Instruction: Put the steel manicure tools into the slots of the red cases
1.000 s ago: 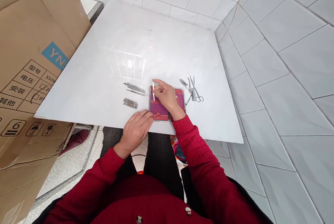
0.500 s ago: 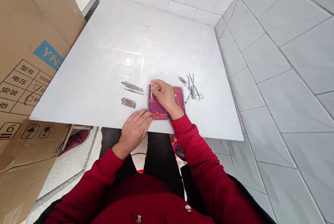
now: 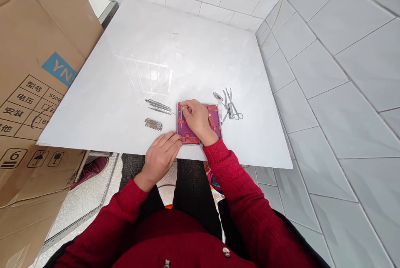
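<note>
An open manicure case [image 3: 189,139] with a red and purple lining lies near the table's front edge. My left hand [image 3: 160,154] holds its lower left corner, fingers close together and the thumb out of sight. Above the case's left half, my right hand [image 3: 198,118] is closed in a pinch on a slim metal manicure tool [image 3: 181,115], which stands along the elastic loops on the left side. The tool's exact kind is hard to make out. My right hand and wrist cover the middle of the case.
Several slim metal tools [image 3: 159,106] and nail clippers [image 3: 153,124] lie left of the case. To its right are small scissors [image 3: 237,115] and other metal tools. A cardboard box [image 3: 37,105] stands left of the white table [image 3: 200,64]; tiled walls border the back and right.
My right hand has moved slightly down and toward me, its fingers now lower at the case's upper left. My left hand has stayed at the corner.
</note>
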A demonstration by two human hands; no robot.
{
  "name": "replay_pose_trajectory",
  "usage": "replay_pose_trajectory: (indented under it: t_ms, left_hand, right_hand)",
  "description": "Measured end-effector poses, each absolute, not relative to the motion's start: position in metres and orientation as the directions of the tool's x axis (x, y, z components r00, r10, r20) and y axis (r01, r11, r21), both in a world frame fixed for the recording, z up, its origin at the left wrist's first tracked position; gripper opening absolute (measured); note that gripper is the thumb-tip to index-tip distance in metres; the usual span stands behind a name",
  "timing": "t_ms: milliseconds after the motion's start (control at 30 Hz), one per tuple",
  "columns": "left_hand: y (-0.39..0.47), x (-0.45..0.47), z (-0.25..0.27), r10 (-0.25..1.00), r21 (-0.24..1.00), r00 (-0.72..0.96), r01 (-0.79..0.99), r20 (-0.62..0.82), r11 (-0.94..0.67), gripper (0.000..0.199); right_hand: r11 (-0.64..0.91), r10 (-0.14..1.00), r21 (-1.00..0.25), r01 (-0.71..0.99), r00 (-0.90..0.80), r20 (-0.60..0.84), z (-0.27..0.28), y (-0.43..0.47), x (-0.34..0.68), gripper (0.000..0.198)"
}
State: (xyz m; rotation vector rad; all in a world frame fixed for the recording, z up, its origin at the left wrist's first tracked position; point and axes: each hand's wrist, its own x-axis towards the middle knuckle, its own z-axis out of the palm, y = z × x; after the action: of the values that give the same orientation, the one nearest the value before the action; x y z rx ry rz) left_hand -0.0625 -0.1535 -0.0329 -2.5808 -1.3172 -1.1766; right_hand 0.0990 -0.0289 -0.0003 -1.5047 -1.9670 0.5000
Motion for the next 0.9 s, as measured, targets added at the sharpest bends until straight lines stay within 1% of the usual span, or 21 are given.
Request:
replay_pose_trajectory:
  t_ms: [100,233,433,633,800,900]
  left_hand:
    - [-0.154,-0.062,-0.033,0.685,0.298,0.365,0.702,0.630,-0.647,0.019]
    - [-0.154,-0.063,-0.033,0.700,0.319,0.363,0.697,0.615,-0.642,0.023]
    - [-0.154,-0.062,-0.031,0.690,0.310,0.359,0.698,0.628,-0.645,0.020]
    - [-0.154,-0.063,-0.032,0.694,0.300,0.368,0.706,0.619,-0.641,0.019]
    - [-0.154,-0.063,-0.034,0.673,0.272,0.378,0.707,0.636,-0.653,0.018]
    - [-0.155,-0.063,-0.034,0.679,0.280,0.377,0.705,0.630,-0.651,0.018]
  right_hand:
    - [0.285,0.955,-0.609,0.740,-0.170,0.242,0.000,-0.031,0.098,0.028]
    - [0.290,0.954,-0.597,0.748,-0.174,0.244,-0.001,-0.033,0.097,0.029]
    - [0.295,0.952,-0.560,0.774,-0.187,0.242,-0.001,-0.035,0.096,0.029]
    - [0.307,0.945,-0.479,0.822,-0.204,0.256,0.002,-0.037,0.094,0.030]
    - [0.320,0.941,-0.410,0.854,-0.235,0.244,0.006,-0.042,0.095,0.031]
    - [0.310,0.941,-0.363,0.879,-0.230,0.246,0.013,-0.047,0.093,0.032]
